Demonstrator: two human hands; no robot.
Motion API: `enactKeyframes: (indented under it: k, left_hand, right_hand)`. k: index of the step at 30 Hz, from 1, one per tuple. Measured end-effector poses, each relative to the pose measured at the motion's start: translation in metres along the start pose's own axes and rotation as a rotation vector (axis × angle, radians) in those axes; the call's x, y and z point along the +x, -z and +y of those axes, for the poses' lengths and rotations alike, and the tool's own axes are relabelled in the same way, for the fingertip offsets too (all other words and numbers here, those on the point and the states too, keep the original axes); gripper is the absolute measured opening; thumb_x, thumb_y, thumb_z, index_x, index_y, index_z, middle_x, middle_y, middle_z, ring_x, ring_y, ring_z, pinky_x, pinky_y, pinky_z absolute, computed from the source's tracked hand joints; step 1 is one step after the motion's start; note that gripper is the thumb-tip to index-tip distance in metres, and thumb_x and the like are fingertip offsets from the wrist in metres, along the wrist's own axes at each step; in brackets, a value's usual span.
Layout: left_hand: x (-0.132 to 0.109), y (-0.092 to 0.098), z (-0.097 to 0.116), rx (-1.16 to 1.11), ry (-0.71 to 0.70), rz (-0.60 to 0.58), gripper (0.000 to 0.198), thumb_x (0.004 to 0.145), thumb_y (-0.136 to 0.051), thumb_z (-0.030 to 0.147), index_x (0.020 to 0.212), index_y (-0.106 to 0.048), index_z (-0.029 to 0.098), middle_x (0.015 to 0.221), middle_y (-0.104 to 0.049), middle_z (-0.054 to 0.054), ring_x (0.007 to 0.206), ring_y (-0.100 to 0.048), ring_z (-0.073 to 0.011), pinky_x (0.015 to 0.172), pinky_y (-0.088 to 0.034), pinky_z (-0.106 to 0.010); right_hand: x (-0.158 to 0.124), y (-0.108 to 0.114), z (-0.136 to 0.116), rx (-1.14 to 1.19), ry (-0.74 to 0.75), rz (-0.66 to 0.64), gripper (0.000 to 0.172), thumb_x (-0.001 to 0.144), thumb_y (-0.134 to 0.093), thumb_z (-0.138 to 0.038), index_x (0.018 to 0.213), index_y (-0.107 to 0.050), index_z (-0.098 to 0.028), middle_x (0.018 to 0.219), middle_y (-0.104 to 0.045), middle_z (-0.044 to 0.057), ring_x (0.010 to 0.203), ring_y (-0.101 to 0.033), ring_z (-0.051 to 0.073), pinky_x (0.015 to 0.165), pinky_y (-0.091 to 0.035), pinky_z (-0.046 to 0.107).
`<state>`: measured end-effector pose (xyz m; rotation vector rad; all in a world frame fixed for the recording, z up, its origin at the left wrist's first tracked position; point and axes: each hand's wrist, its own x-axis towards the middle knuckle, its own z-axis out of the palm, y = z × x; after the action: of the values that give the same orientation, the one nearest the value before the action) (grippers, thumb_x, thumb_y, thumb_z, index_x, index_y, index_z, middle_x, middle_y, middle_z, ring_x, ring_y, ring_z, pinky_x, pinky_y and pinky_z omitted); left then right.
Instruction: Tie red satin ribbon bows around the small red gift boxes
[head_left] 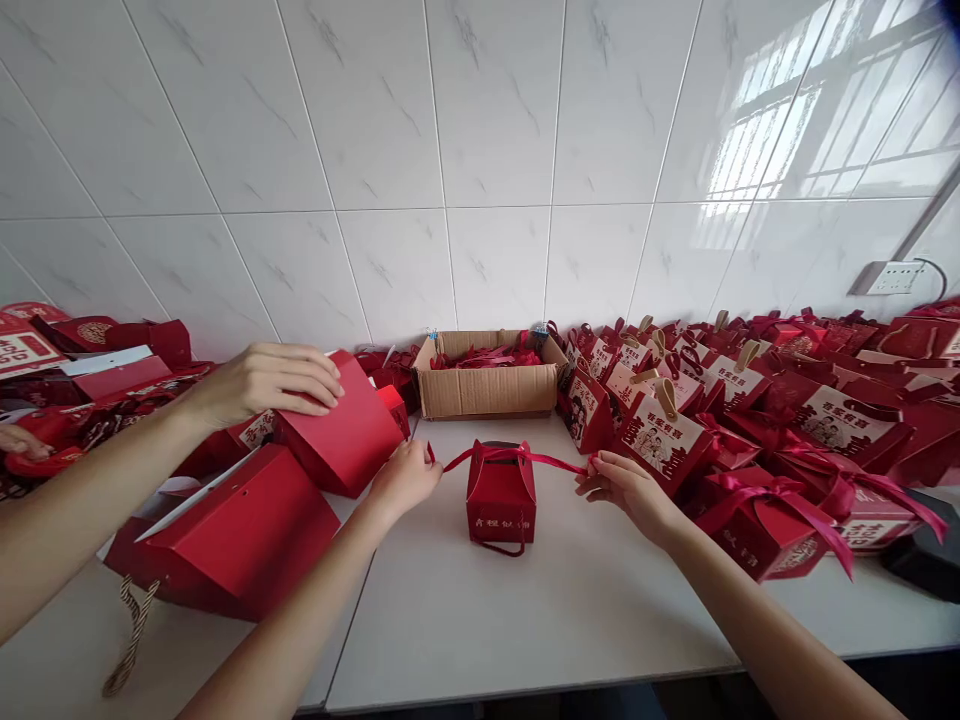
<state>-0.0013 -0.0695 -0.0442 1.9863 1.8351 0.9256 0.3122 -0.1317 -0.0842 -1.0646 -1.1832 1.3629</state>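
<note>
Red ribbon (555,462) stretches over the small red box (501,500) at frame centre, its ends pinched by the left hand (405,478) and right hand (626,488).

Box (501,495) before carton (487,392), ribbons (487,356) perhaps inside.

small red gift box (501,497) | upright on white table (525,620) | red ribbon (517,456) stretched taut across its top

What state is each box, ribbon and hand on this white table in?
Small red paper gift box: upright, closed.
Red ribbon: stretched sideways, untied.
Left hand: pinching one ribbon end.
Right hand: pinching the other end.
Brown cardboard carton: open, holding ribbons.
Co-worker's hand: resting on a tilted red box.
</note>
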Motion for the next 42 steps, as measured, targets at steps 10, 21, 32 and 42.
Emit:
enactKeyframes:
  k: [10, 21, 32, 42]
  left_hand:
    - [-0.016, 0.01, 0.075, 0.172, -0.668, -0.305, 0.051, 0.073, -0.055, 0.028, 0.123, -0.046, 0.021, 0.13, -0.049, -0.008, 0.125, -0.038, -0.0275, 0.108, -0.025, -0.045]
    - [-0.008, 0.0, 0.08, 0.283, -0.62, -0.445, 0.017, 0.072, -0.052, 0.025, 0.088, -0.058, 0.021, 0.09, -0.059, -0.003, 0.087, -0.055, -0.0215, 0.072, -0.043, -0.031]
    - [-0.005, -0.006, 0.048, -0.264, -0.25, -0.284, 0.051, 0.082, -0.049, 0.05, 0.127, -0.041, 0.029, 0.13, -0.048, -0.007, 0.121, -0.044, -0.0263, 0.096, -0.038, -0.038]
    - [0.008, -0.027, -0.008, -0.587, -0.183, -0.371, 0.045, 0.086, -0.035, 0.057, 0.081, -0.057, 0.018, 0.082, -0.059, -0.003, 0.084, -0.054, -0.0191, 0.085, -0.041, -0.034]
  right_hand:
    - [0.008, -0.013, 0.006, 0.145, 0.057, -0.011, 0.028, 0.082, -0.057, -0.044, 0.073, -0.057, -0.018, 0.078, -0.064, 0.004, 0.075, -0.061, 0.017, 0.071, -0.043, 0.031]
    - [0.013, -0.016, 0.007, 0.21, 0.039, -0.013, 0.026, 0.081, -0.059, -0.042, 0.073, -0.055, -0.018, 0.075, -0.065, 0.003, 0.073, -0.061, 0.017, 0.069, -0.043, 0.029]
    - [0.012, -0.018, 0.01, 0.233, 0.012, -0.013, 0.026, 0.081, -0.06, -0.042, 0.073, -0.058, -0.018, 0.076, -0.065, 0.003, 0.073, -0.061, 0.016, 0.069, -0.043, 0.029]
    - [0.016, -0.013, 0.023, 0.4, -0.081, -0.021, 0.022, 0.079, -0.061, -0.04, 0.074, -0.059, -0.019, 0.073, -0.063, 0.001, 0.068, -0.058, 0.014, 0.065, -0.043, 0.027]
